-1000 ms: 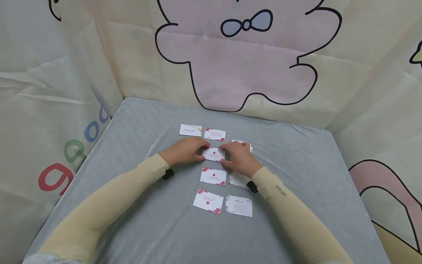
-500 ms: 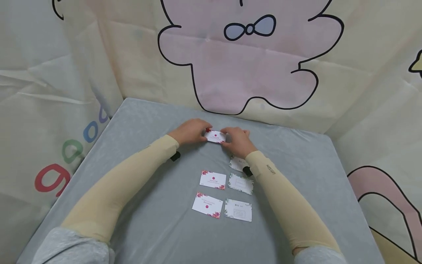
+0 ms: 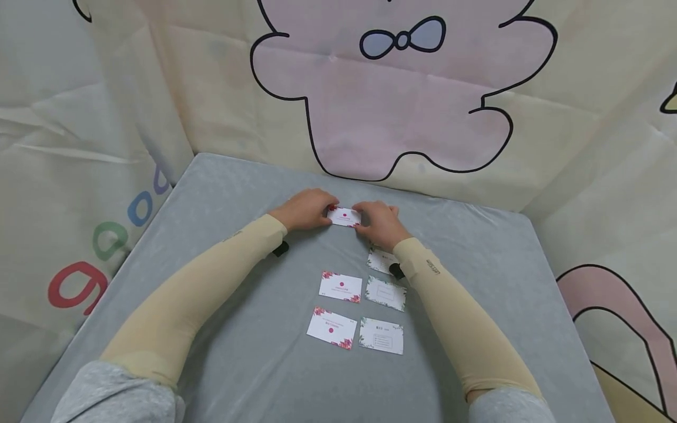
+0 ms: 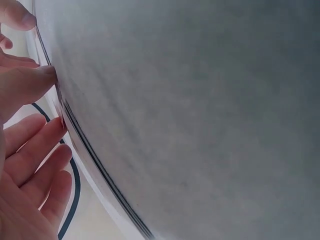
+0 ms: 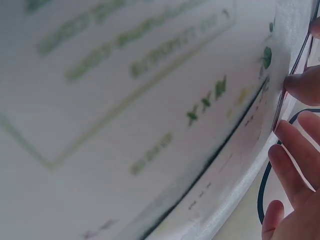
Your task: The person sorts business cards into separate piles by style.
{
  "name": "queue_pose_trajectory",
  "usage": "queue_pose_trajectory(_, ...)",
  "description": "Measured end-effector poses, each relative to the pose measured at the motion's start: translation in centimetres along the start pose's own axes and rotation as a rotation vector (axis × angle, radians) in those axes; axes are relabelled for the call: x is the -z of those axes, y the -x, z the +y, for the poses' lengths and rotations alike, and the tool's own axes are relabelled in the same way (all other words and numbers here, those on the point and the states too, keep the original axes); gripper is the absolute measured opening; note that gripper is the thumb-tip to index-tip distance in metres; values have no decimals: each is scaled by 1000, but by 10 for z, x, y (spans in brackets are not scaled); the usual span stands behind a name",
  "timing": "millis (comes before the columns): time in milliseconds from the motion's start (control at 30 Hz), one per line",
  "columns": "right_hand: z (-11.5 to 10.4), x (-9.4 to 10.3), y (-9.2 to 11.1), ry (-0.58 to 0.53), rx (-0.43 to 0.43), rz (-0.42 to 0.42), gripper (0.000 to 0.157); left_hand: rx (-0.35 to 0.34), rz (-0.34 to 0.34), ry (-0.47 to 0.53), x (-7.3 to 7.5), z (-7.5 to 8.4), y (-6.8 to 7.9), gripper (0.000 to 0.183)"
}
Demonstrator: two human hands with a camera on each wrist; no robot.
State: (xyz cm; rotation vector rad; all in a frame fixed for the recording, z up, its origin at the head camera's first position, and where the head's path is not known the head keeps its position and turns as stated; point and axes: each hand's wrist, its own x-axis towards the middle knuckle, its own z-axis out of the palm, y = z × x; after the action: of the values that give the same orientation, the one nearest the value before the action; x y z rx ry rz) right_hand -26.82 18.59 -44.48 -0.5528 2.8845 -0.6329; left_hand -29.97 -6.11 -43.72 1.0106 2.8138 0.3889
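Toward the far side of the table, a white card with red flowers and a red dot (image 3: 344,217) lies between both hands. My left hand (image 3: 304,208) pinches its left edge with thumb and fingers. Opposite it, my right hand (image 3: 383,225) pinches the right edge. In the left wrist view the left hand (image 4: 32,160) has thumb and fingertips right at a thin card edge. A large green-lettered card (image 5: 115,130) fills much of the right wrist view, with the right hand (image 5: 300,185) beyond it. Cards seen earlier at the back are now covered by the hands.
Nearer me lie two red-flowered cards, one straight (image 3: 341,287) and one tilted (image 3: 331,328). A column of green-leaf cards, (image 3: 381,260) partly under the right wrist, runs beside them. The grey cloth-covered table (image 3: 254,364) meets a cartoon-printed curtain (image 3: 227,88) behind.
Both hands have moved away from me with the red-flowered card, from the middle of its column to the far row. The farthest cards have gone from sight. Hands barely move in the last half second.
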Motion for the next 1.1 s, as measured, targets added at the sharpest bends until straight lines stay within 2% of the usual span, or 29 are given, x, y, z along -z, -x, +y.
queue_pose_trajectory(333, 1, -4, -2, -13, -12, 9, 47, 11, 7, -15, -2, -1, 5, 49)
queue_pose_trajectory(567, -1, -2, 13, -9, 23, 46, 46, -2, 49, 1, -3, 6, 19, 57)
queue_pose_trajectory(667, -6, -2, 30, -13, 39, 67, 48, -16, 58, 24, -3, 14, 33, 59)
queue_pose_trajectory(800, -16, -8, 65, -1, 80, 70, 50, -67, 52, 62, -6, 30, 61, 60)
queue_pose_trajectory(967, -33, -19, 110, 26, 145, 65, 52, -135, 13, 131, -14, 51, 102, 60)
queue_pose_trajectory(1100, -41, -27, 136, 45, 153, 54, 57, -154, -26, 148, -21, 64, 125, 67)
